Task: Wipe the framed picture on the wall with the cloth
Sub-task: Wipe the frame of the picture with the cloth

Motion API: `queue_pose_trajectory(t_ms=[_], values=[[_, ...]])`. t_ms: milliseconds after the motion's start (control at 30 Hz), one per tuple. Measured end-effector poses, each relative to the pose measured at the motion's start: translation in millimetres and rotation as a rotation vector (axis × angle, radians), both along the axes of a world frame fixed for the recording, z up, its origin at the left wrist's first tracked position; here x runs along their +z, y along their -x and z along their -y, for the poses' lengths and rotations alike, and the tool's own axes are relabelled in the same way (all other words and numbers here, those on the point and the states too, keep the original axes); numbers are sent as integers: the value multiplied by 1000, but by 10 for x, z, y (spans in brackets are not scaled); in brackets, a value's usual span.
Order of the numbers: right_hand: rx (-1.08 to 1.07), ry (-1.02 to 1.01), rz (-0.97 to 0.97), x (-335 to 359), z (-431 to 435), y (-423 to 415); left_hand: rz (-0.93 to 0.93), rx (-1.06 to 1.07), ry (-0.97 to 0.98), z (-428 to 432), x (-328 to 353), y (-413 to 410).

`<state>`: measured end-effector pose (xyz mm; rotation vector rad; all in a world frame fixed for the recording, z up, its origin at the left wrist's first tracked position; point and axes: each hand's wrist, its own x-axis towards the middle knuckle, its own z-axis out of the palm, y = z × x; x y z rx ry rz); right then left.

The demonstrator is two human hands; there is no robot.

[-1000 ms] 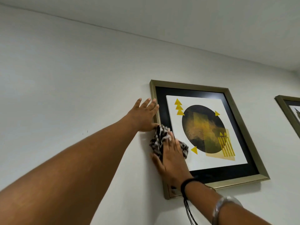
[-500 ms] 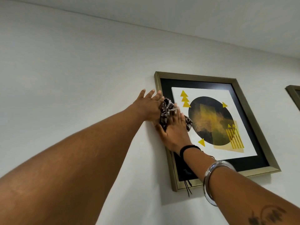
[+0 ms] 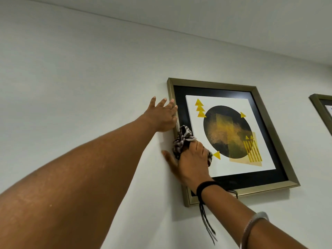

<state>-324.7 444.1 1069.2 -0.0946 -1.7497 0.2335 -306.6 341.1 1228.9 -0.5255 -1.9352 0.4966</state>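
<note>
The framed picture [image 3: 269, 112] hangs on the white wall: a gold frame, a black mat, and a print with a dark circle and yellow triangles. My left hand [image 3: 162, 116] lies flat on the wall, fingers spread, touching the frame's left edge. My right hand [image 3: 191, 163] presses a crumpled black-and-white patterned cloth [image 3: 183, 139] against the left side of the glass, over the mat and the print's edge. The hand hides part of the cloth.
A second gold-framed picture [image 3: 321, 108] is cut off at the right edge of the view. The ceiling line [image 3: 197, 35] runs above both frames. My right wrist carries a black thread band and a metal bangle.
My right hand slid up the left side of the glass with the cloth, then came back down to the middle. My left hand stayed at the frame's left edge.
</note>
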Motion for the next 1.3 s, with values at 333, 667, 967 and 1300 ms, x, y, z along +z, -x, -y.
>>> queue_pose_trajectory(t_ms=[333, 667, 967, 1300], values=[[417, 70, 18, 117, 42, 51, 0, 3, 14, 10, 38, 0], [332, -67, -31, 130, -121, 122, -50, 26, 1, -23, -10, 42], [327, -185, -7, -713, -259, 66, -55, 119, -4, -143, -155, 52], [290, -415, 8, -1504, -856, 77, -13, 188, -40, -220, -188, -21]])
